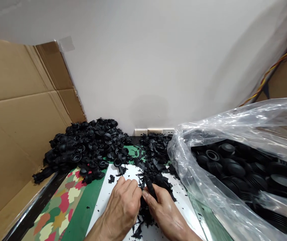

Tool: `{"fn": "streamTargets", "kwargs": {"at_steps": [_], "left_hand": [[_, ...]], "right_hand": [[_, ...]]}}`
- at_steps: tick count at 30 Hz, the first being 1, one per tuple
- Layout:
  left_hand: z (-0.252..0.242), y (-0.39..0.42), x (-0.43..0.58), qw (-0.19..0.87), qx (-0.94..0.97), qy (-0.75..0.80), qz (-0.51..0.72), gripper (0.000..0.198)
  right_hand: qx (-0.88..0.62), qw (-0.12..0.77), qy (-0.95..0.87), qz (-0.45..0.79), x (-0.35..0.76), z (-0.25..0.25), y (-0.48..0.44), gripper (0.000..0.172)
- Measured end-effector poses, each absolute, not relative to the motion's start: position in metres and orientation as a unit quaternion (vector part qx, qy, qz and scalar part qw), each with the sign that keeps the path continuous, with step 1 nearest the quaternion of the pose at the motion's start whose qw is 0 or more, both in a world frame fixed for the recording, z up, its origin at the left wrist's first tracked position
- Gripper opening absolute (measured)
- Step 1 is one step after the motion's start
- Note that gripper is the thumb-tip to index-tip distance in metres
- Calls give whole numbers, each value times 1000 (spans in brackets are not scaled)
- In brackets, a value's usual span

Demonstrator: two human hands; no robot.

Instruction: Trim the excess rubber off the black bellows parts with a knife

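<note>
My left hand (124, 205) is closed with its knuckles up, over the white sheet (100, 204). Its fingertips are tucked under, so whatever they hold is hidden. Close beside it, my right hand (167, 211) pinches a slim black stick-like piece (150, 187) between thumb and fingers; it points up and away from me, and its exact kind does not show. The two hands nearly meet at the thumbs. Torn black scraps (147, 214) lie under and between them, with more spread up the sheet.
At the back left rises a pile of black ribbed rubber parts (88, 144). Scraps (155, 147) are heaped by the wall socket (168, 132). On the right, a clear plastic bag (183, 150) holds many black rubber bellows (233, 167). A cardboard panel (20, 100) stands left.
</note>
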State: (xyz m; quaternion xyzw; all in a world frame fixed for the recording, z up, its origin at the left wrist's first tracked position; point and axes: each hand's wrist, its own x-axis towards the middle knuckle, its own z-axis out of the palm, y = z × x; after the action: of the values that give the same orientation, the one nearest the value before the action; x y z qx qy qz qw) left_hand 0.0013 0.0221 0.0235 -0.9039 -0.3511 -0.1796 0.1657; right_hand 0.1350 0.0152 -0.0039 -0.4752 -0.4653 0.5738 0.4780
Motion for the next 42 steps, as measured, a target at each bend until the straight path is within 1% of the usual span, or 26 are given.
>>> {"fn": "streamTargets", "kwargs": {"at_steps": [4, 7, 9, 13, 19, 24, 25, 26, 28, 29, 30, 36, 39, 42], "left_hand": [[21, 21, 6, 171, -893, -358, -212, 25], [17, 21, 6, 156, -877, -380, -250, 24], [15, 21, 4, 126, -864, -399, -281, 23], [15, 21, 1, 28, -837, -430, -337, 21], [23, 25, -3, -185, -726, -516, -415, 21], [18, 32, -12, -275, -628, -567, -457, 35], [16, 33, -13, -290, -616, -566, -465, 33], [14, 35, -14, -306, -605, -562, -473, 28], [12, 36, -14, -345, -581, -549, -493, 8], [12, 37, -13, -365, -570, -542, -498, 3], [13, 37, -13, -383, -564, -535, -499, 8], [12, 36, -12, -462, -580, -492, -457, 22], [9, 34, -11, -475, -585, -484, -445, 23], [9, 33, -8, -471, -583, -491, -444, 20]], "right_hand": [[-486, 487, -454, 565, 136, -3, 14, 30], [-490, 485, -403, 602, 135, -13, 17, 34], [-485, 477, -372, 631, 133, -21, 21, 37], [-482, 450, -335, 673, 131, -33, 27, 41], [-495, 447, -303, 680, 132, -30, 29, 43], [-463, 460, -305, 693, 134, -18, 23, 40], [-461, 459, -305, 696, 135, -16, 22, 40], [-460, 457, -305, 698, 135, -14, 22, 41], [-454, 459, -306, 699, 135, -11, 21, 41], [-450, 463, -308, 699, 135, -10, 20, 41], [-448, 463, -310, 699, 135, -10, 21, 41], [-471, 451, -307, 693, 130, -21, 25, 47], [-470, 450, -315, 691, 130, -25, 27, 47], [-466, 449, -317, 693, 131, -24, 27, 52]]}}
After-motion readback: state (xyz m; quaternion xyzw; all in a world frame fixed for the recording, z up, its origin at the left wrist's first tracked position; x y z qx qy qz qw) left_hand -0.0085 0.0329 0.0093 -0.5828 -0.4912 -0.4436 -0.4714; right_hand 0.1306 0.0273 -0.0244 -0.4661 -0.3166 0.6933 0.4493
